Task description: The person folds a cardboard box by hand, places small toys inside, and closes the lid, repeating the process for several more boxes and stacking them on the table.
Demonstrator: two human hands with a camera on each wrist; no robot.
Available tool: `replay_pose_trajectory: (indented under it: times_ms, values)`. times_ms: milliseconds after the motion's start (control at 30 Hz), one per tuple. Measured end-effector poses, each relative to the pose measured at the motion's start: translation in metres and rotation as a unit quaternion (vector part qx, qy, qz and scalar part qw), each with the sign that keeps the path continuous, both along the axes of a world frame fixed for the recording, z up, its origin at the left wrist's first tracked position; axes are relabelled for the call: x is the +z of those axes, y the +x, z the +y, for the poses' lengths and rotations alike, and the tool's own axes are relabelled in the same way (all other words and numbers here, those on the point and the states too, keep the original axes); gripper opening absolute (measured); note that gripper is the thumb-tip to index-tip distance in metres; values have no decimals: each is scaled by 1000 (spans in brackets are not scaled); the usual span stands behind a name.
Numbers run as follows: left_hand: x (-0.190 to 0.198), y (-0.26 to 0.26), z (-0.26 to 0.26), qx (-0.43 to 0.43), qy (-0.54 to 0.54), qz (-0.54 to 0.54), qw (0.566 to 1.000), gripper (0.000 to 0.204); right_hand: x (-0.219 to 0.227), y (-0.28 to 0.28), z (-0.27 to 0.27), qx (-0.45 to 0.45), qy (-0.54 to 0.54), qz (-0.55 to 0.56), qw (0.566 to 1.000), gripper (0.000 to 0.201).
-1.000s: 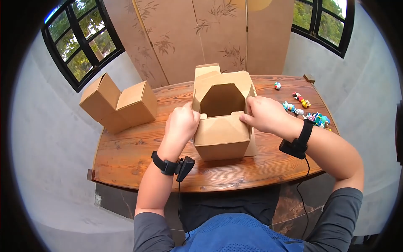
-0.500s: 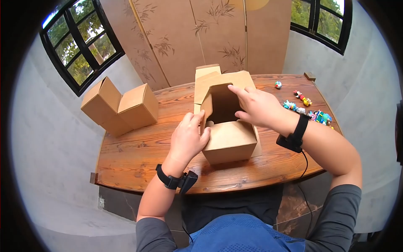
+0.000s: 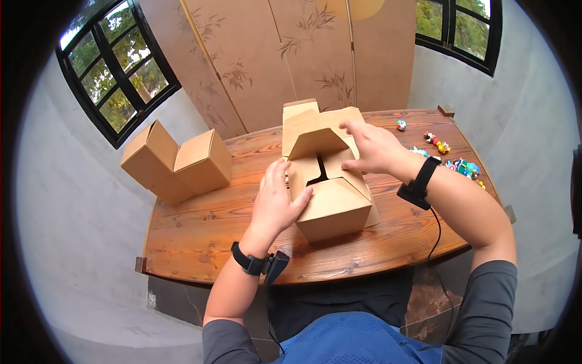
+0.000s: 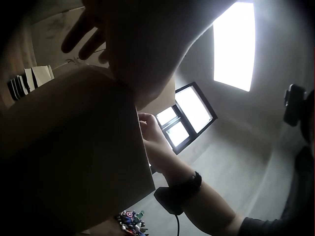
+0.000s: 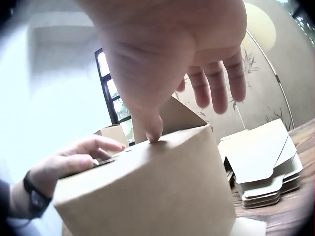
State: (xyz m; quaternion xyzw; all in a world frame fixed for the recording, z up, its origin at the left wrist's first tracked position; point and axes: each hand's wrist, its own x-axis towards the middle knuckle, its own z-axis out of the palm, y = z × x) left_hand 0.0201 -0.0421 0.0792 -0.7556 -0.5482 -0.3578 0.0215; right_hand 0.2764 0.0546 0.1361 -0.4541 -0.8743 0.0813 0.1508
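A cardboard box stands at the middle of the table, its side flaps folded inward with a dark slit between them and its far flap slanting up. The left hand lies along the box's left edge, fingers loosely extended, thumb on the near top. Over the right side is the right hand, fingers spread and raised. In the right wrist view the right thumb touches the top of the box; the other fingers hang free. The left wrist view is dark, and the left hand's contact is unclear there.
Joined cardboard boxes stand at the table's left. Flat folded cardboard is stacked behind the box. Small colourful toys lie at the right of the wooden table. A folding screen stands behind.
The box's side flaps have folded inward over the opening, and the far flap now leans up over it. The right hand moved from the front corner to the far right side; the left hand loosened its fingers.
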Motion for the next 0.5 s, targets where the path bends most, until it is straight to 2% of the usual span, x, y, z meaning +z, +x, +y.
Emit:
replay_pose_trajectory:
  times_ms: [33, 67, 100, 167, 233, 300, 333, 400, 433, 500]
  values:
    - [0, -2, 6, 0, 0, 0, 1000, 66, -2, 0, -1, 34, 45, 33, 998, 80]
    - [1, -4, 13, -6, -27, -29, 999, 74, -3, 0, -2, 68, 89, 65, 992, 81]
    - [4, -5, 20, -11, -53, -59, 997, 82, -4, 0, -1, 69, 89, 65, 991, 81]
    - [8, -1, 29, -22, -80, -90, 992, 82, -3, -1, 1, 111, 65, 46, 991, 82]
    - [9, 7, 38, -35, -106, -121, 986, 82, -1, -3, 2, 108, 63, 32, 992, 79]
    - [3, 13, 49, -53, -92, -175, 979, 69, 4, -4, 2, 104, 61, 19, 993, 75]
    - [-2, 14, 52, -54, -92, -175, 979, 69, 15, -6, -3, 93, 19, -14, 995, 68]
    - [-11, 15, 58, -50, -9, -66, 997, 52, 20, -7, -5, 81, -22, -47, 995, 63]
    - [-8, 19, 53, -66, -28, -108, 992, 35, 18, -6, -5, 97, -26, -48, 994, 59]
    - [-2, 20, 51, -84, -64, -121, 987, 36, 12, -4, -4, 128, -7, -40, 991, 59]
